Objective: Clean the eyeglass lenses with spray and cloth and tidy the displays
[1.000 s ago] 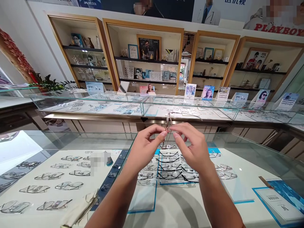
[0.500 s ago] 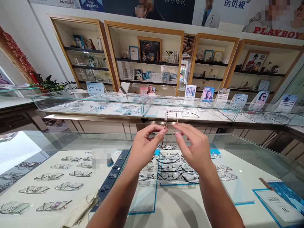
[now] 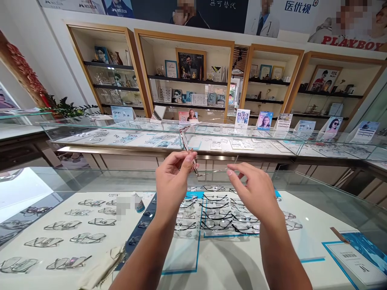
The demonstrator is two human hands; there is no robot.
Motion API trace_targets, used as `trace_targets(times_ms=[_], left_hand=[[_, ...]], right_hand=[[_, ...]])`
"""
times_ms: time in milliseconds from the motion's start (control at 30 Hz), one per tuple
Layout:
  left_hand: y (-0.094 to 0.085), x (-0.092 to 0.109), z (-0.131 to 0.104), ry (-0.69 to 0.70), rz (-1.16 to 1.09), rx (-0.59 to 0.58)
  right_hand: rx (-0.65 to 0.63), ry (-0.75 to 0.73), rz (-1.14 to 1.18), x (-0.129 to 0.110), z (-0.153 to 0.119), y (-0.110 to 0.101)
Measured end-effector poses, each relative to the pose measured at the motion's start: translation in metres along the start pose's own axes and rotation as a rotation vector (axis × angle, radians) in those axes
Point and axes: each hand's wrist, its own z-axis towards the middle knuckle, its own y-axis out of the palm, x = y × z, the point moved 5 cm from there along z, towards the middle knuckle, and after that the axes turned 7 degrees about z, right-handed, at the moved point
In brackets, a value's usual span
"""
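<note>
A pair of thin metal-framed eyeglasses (image 3: 184,141) is held up above the glass counter, seen nearly edge-on. My left hand (image 3: 173,173) pinches its front near the middle between thumb and forefinger. One temple arm reaches right from the lower end of the front, and its tip meets the thumb and forefinger of my right hand (image 3: 252,187), which are closed on it. The other temple arm points away to the upper right, free of both hands. Below lie rows of eyeglasses (image 3: 216,223) in the display case.
The glass display case (image 3: 229,262) spans the foreground. A folded cream cloth (image 3: 104,268) lies at lower left, and a framed card (image 3: 352,259) at lower right. A small bottle (image 3: 139,204) stands left of my left arm. Another glass counter (image 3: 145,139) with upright cards runs across behind.
The eyeglasses have turned and moved left with my left hand, so their temple arms now point more to the right. My right hand has shifted slightly right and down, widening the gap between the hands.
</note>
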Motion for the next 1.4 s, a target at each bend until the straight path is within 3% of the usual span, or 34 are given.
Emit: trace_targets(times_ms=[167, 300, 400, 600, 867, 1067, 1200, 1400], left_hand=[[0.004, -0.005, 0.001, -0.018, 0.033, -0.049], [0.016, -0.010, -0.003, -0.050, 0.090, -0.240], [0.024, -0.009, -0.008, -0.032, 0.090, -0.337], [0.028, -0.004, -0.016, -0.043, 0.041, -0.356], [0.018, 0.000, -0.024, -0.148, 0.025, -0.342], [0.000, -0.003, -0.037, -0.255, 0.028, -0.327], [-0.011, 0.001, -0.050, -0.226, 0.102, -0.349], [-0.032, 0.001, -0.063, -0.192, 0.198, -0.408]], right_hand=[[-0.077, 0.038, -0.035, 0.000, -0.001, 0.000], [-0.019, -0.087, 0.031, -0.009, 0.001, 0.001], [-0.055, -0.181, 0.188, -0.017, 0.002, 0.010], [-0.052, -0.180, 0.388, -0.020, 0.002, 0.023], [-0.041, -0.088, 0.421, -0.023, -0.001, 0.038], [-0.056, -0.052, 0.405, -0.033, -0.010, 0.057], [-0.044, -0.057, 0.366, -0.035, -0.014, 0.062], [-0.124, -0.065, 0.394, -0.031, -0.015, 0.068]])
